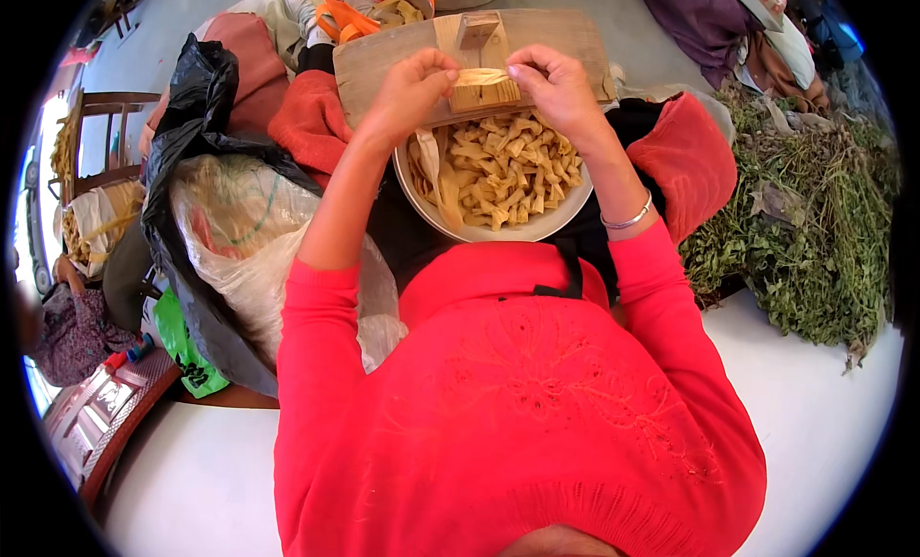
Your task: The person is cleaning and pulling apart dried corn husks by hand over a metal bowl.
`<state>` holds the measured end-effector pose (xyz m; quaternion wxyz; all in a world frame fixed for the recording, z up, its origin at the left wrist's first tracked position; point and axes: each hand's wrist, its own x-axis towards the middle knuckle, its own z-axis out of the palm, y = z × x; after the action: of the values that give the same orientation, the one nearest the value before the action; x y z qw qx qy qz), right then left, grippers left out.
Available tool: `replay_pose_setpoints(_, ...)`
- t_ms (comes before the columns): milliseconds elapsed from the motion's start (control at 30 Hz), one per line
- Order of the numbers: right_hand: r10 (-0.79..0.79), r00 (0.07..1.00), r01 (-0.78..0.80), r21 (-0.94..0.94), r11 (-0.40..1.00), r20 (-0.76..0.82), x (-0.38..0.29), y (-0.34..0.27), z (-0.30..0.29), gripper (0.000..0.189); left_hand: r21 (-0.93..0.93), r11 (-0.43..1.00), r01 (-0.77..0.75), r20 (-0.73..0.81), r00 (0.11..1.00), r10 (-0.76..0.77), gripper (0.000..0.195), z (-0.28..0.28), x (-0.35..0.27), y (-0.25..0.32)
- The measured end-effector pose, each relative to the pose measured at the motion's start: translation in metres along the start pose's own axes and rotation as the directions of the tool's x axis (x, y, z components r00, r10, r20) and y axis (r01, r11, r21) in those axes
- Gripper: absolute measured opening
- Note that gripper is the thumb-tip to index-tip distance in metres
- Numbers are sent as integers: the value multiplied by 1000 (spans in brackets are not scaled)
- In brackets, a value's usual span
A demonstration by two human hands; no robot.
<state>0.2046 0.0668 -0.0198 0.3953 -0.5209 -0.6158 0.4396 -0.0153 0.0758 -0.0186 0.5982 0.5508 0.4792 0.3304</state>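
A pale yellow strip of dried husk or leaf-like material (480,77) is stretched between my two hands. Its left end is pinched by the thumb and fingers of my left hand (417,89), its right end by my right hand (557,89). Beneath the strip lies a wooden board (392,46) with an upright wooden block (478,31) on it. Nearer to me, a white-rimmed basin (532,233) rests at my lap, filled with many small knotted or folded yellowish pieces (503,169). Longer flat strips (447,190) lie along the basin's left side.
Left of the basin are a translucent plastic sack (244,219) and a black plastic bag (187,125). An orange-edged bag (381,7) stands beyond the board. Dried green plants (812,219) are heaped at the right. Another person (75,327) sits at far left, near a wooden chair (108,111).
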Motion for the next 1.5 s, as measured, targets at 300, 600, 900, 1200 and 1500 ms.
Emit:
replay_pose_setpoints(300, -262, 965, 215, -628, 748, 18, -10, 10, -4, 8, 438, 896, -75, -219, 958, 187, 11, 3, 22, -34)
replay_pose_setpoints(600, -371, 925, 276, -532, 800, -79, -38, -39, 23, 20, -609, 748, 266, 143, 964, -226, 18, 72, -49, 14)
replay_pose_setpoints(900, 195, 775, -236, -10, 972, 601, -97, -61, -2, 24, 162, 986, 27, 170, 984, -54, 31, 19, -49, 22)
replay_pose_setpoints(1200, -61, 985, 100, 239, 966, -164, -62, -41, 24, 19, -525, 830, 190, 228, 971, -78, 20, 71, -70, 36)
replay_pose_setpoints(1500, -135, 990, 81, -576, 814, -51, -64, -44, 12, 18, -368, 902, 223, 253, 958, -134, 11, 64, -56, -6)
